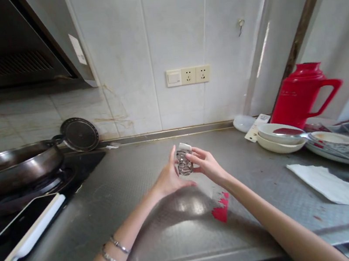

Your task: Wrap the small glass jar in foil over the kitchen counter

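While both hands (pixel 189 170) touch it, patterned clear glass (pixel 185 163) gleams.

Pan (pixel 17 166) on stove (pixel 83 164), far left; phone (pixel 14 230) near left. Flask (pixel 300 99) far right, behind bowls (pixel 280 140); napkin (pixel 332 185) nearer, right.

My wall (pixel 119 33) — pale tile, stained at left — bears switch and sockets (pixel 188 76); a dark hood (pixel 9 46) overhangs the hob (pixel 83 164), left of my metal counter (pixel 129 177).
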The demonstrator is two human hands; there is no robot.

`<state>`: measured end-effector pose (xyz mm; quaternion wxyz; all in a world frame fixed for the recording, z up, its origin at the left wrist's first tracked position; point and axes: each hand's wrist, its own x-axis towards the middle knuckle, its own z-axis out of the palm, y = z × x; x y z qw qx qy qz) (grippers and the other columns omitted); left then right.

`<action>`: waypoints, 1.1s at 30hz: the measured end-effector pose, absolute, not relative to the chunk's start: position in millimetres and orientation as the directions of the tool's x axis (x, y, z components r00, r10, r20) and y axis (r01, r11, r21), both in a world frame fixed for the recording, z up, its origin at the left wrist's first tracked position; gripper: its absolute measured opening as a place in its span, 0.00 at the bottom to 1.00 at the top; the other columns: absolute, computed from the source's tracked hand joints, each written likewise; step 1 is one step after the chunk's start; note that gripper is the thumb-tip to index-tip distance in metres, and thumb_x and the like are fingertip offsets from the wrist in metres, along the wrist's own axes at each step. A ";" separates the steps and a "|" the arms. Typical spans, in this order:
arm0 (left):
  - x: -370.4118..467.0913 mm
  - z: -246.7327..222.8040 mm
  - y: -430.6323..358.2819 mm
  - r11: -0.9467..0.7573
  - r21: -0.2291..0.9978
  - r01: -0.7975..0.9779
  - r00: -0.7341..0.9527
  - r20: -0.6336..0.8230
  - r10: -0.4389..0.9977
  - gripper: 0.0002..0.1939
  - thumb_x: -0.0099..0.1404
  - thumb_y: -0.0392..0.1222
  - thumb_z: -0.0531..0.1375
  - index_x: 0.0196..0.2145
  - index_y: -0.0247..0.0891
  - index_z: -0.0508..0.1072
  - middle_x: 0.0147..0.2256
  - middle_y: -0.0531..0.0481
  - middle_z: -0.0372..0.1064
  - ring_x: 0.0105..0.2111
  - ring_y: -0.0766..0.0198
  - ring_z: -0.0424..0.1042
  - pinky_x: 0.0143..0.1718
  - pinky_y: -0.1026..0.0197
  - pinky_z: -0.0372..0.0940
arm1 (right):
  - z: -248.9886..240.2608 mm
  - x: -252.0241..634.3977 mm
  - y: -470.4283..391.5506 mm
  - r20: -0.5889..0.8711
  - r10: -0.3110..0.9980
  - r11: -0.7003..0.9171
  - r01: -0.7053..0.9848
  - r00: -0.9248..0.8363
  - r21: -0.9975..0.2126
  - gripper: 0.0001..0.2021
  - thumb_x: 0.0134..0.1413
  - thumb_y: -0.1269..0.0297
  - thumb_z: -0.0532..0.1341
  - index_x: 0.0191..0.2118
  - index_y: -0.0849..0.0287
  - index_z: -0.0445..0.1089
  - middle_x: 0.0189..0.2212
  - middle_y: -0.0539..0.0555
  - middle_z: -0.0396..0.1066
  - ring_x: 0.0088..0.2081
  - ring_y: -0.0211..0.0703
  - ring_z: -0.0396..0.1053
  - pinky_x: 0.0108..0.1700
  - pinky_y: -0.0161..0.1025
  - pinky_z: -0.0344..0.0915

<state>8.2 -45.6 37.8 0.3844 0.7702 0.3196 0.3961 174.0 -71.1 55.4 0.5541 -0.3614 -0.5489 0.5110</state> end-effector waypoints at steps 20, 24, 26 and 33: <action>14.1 27.2 -48.3 -0.696 0.569 0.438 0.384 0.582 0.717 0.44 0.42 0.48 0.72 0.54 0.40 0.58 0.47 0.43 0.63 0.46 0.50 0.69 0.47 0.49 0.66 | 39.9 180.7 -54.7 0.154 0.987 0.151 0.058 0.046 -0.987 0.21 0.47 0.44 0.61 0.35 0.60 0.73 0.33 0.54 0.72 0.35 0.43 0.69 0.30 0.36 0.68; 15.2 27.3 -48.6 -0.690 0.596 0.410 0.365 0.586 0.723 0.44 0.42 0.48 0.72 0.54 0.40 0.58 0.47 0.44 0.63 0.46 0.52 0.69 0.46 0.51 0.65 | 41.6 181.7 -54.3 0.483 0.861 0.444 0.230 0.157 -0.866 0.18 0.50 0.48 0.61 0.30 0.61 0.74 0.33 0.55 0.73 0.37 0.45 0.69 0.37 0.38 0.66; 15.5 25.8 -47.6 -0.685 0.604 0.407 0.363 0.581 0.728 0.44 0.41 0.46 0.73 0.54 0.41 0.58 0.47 0.44 0.63 0.46 0.52 0.68 0.47 0.52 0.65 | 45.4 180.4 -59.3 0.602 0.789 0.552 0.288 0.121 -0.782 0.16 0.54 0.52 0.59 0.30 0.60 0.75 0.34 0.56 0.73 0.37 0.44 0.69 0.38 0.38 0.65; 16.8 18.9 -45.5 -0.683 0.584 0.438 0.373 0.574 0.729 0.46 0.40 0.44 0.73 0.55 0.42 0.56 0.46 0.45 0.62 0.44 0.53 0.69 0.44 0.53 0.66 | 49.5 175.4 -73.3 0.784 0.618 0.704 0.479 -0.049 -0.525 0.12 0.60 0.61 0.56 0.32 0.57 0.75 0.33 0.55 0.72 0.35 0.42 0.70 0.38 0.37 0.65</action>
